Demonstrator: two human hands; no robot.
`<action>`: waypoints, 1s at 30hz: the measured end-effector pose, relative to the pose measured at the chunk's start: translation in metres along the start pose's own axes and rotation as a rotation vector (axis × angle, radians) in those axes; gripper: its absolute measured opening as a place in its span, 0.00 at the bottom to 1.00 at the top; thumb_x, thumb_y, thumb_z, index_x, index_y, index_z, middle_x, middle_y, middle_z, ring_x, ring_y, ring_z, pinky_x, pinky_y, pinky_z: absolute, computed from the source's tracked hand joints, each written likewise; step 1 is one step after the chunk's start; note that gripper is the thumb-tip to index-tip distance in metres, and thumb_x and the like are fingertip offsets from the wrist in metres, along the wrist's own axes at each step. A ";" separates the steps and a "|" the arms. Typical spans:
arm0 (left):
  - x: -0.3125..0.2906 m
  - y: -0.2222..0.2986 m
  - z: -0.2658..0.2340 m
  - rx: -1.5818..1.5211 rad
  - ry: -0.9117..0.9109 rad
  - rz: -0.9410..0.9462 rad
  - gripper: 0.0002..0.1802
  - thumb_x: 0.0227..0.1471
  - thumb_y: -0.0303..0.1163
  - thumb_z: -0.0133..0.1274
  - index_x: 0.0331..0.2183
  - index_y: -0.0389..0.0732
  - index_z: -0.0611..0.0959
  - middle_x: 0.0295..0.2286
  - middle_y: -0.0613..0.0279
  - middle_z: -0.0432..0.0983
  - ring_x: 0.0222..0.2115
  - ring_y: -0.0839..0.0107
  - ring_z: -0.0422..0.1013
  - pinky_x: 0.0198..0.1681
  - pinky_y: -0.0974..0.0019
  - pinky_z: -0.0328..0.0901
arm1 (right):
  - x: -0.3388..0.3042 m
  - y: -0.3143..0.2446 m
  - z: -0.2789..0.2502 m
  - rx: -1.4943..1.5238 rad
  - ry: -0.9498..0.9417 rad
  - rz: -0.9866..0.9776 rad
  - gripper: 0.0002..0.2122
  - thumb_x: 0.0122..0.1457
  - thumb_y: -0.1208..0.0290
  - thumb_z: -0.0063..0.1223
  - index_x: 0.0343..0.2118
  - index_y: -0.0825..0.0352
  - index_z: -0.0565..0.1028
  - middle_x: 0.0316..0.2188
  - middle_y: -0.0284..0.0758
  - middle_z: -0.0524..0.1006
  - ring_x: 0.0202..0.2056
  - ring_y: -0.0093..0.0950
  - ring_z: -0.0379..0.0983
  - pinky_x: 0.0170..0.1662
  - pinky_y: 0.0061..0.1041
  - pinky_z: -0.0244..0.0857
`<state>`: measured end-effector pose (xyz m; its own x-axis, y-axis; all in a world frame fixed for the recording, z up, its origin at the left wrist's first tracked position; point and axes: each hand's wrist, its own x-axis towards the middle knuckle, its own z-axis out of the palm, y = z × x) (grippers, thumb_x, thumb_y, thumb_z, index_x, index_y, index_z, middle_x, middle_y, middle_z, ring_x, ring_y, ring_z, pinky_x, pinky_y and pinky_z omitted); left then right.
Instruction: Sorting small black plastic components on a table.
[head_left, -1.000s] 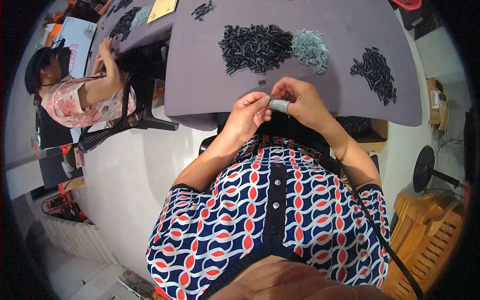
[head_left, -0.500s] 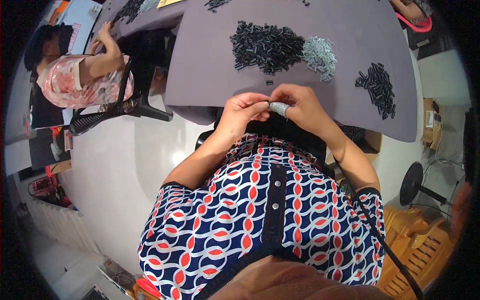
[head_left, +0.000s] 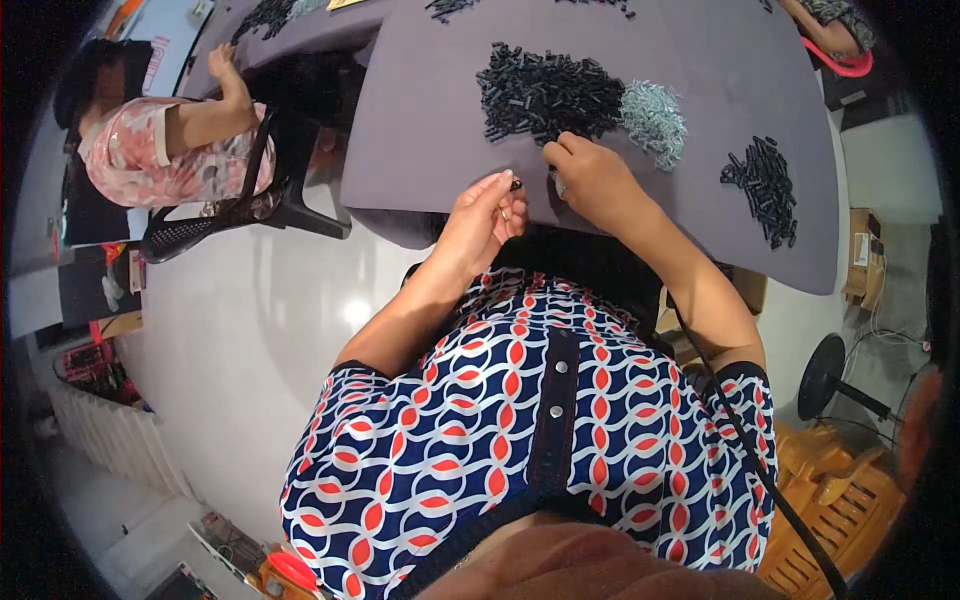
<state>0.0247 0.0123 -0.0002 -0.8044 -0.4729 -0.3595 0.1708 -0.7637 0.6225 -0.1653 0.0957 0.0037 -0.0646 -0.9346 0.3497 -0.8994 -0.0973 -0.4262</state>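
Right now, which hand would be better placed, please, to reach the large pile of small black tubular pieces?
Probably the right hand: it is at the near edge of the large black pile, while the left hand, farther off, pinches a small black piece.

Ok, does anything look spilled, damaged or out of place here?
Nothing stands out. On the grey table, the large black pile and the silvery pile lie side by side, a smaller black pile farther right. The left hand holds a black piece, too small to check for damage.
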 end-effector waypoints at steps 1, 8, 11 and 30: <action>0.001 -0.001 0.002 0.000 -0.003 -0.005 0.11 0.66 0.36 0.46 0.34 0.40 0.76 0.26 0.67 0.72 0.24 0.78 0.69 0.26 0.75 0.67 | -0.002 0.000 -0.002 0.023 -0.038 0.039 0.12 0.43 0.84 0.56 0.32 0.68 0.73 0.32 0.40 0.70 0.35 0.41 0.73 0.38 0.35 0.70; 0.014 -0.014 0.024 0.157 0.155 0.046 0.13 0.63 0.40 0.51 0.30 0.43 0.77 0.22 0.68 0.72 0.20 0.80 0.67 0.23 0.76 0.64 | -0.017 0.003 -0.029 0.950 -0.015 0.443 0.10 0.54 0.82 0.58 0.39 0.68 0.75 0.33 0.28 0.76 0.35 0.18 0.74 0.40 0.20 0.68; 0.019 -0.019 0.033 0.203 0.165 0.063 0.14 0.63 0.41 0.51 0.29 0.43 0.77 0.21 0.69 0.72 0.19 0.81 0.66 0.23 0.76 0.62 | -0.023 -0.001 -0.032 1.153 0.013 0.402 0.08 0.56 0.79 0.59 0.38 0.67 0.75 0.34 0.25 0.76 0.38 0.13 0.72 0.41 0.17 0.67; 0.014 -0.036 0.049 0.481 0.083 0.414 0.15 0.65 0.37 0.48 0.29 0.39 0.79 0.21 0.72 0.71 0.22 0.83 0.64 0.25 0.76 0.59 | -0.033 -0.012 -0.027 1.263 0.083 0.506 0.06 0.53 0.84 0.57 0.34 0.71 0.77 0.29 0.32 0.80 0.30 0.18 0.76 0.33 0.18 0.71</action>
<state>-0.0200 0.0545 0.0066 -0.6765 -0.7338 -0.0625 0.1687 -0.2370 0.9567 -0.1640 0.1370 0.0202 -0.3323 -0.9423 -0.0411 0.2317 -0.0393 -0.9720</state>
